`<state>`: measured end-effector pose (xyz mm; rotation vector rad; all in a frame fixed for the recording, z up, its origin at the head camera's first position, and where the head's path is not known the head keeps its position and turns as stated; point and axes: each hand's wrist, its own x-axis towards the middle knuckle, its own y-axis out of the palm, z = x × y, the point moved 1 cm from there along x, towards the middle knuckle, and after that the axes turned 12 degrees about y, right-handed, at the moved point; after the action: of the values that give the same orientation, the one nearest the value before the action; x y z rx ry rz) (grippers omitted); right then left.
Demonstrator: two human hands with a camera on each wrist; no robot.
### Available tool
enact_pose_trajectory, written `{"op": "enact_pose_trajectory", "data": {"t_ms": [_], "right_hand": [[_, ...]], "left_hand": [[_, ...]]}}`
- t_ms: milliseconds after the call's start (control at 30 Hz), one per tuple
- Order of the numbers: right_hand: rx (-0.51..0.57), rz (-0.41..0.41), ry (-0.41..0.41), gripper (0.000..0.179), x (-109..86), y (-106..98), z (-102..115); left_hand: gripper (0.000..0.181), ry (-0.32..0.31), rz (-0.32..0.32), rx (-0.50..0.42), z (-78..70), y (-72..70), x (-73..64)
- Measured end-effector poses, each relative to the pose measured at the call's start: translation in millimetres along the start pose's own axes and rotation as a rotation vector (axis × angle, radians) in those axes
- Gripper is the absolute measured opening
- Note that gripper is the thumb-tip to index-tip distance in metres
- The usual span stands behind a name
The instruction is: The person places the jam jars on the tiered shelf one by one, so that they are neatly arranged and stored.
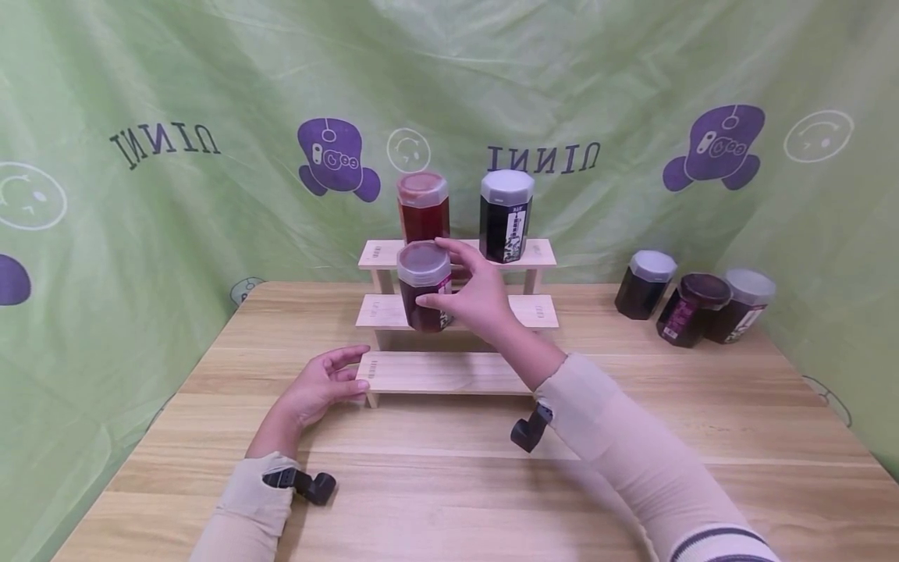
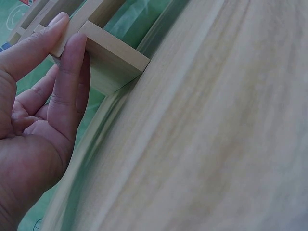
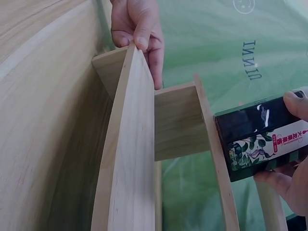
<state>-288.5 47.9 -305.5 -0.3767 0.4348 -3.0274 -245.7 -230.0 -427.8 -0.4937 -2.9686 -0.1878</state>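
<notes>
My right hand (image 1: 485,298) grips a dark eight-sided jar (image 1: 418,300) with a translucent lid, thumb on the near side and fingers round behind. The jar is at the left part of the middle step of a three-step wooden display stand (image 1: 449,375). In the right wrist view the base of the jar (image 3: 240,144) is right at the board, and its label shows leaves and red lettering. My left hand (image 1: 316,388) pinches the left end of the lowest step; in the left wrist view, thumb and fingers close on the board's corner (image 2: 110,53).
On the top step stand a red jar (image 1: 424,215) at left and a dark jar with a white label (image 1: 507,215) at right. Three more dark jars (image 1: 637,293) are grouped at the table's back right. Green patterned cloth (image 1: 449,78) hangs behind the wooden table (image 1: 435,484).
</notes>
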Motion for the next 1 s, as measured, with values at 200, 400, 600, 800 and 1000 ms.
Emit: {"op": "enact_pose_trajectory", "data": {"t_ms": [200,400,600,800,1000], "right_hand": [[0.026,0.0,-0.032,0.082,5.9,6,-1],[0.0,-0.011,-0.021,0.082,8.3,9,0],[-0.041,-0.025,-0.024,0.083,10.5,11,0],[-0.089,-0.028,-0.026,0.085,11.6,10,1],[-0.065,0.003,-0.006,0.09,8.7,9,0]], "left_hand": [[0.079,0.005,-0.005,-0.001,-0.3,1.0,0.0],[0.078,-0.002,-0.009,0.0,-0.7,1.0,-0.1],[0.076,-0.002,-0.006,-0.002,0.0,1.1,0.3],[0.076,0.009,-0.005,0.009,0.3,0.8,0.3],[0.077,-0.005,-0.015,0.007,0.5,0.4,0.2]]}}
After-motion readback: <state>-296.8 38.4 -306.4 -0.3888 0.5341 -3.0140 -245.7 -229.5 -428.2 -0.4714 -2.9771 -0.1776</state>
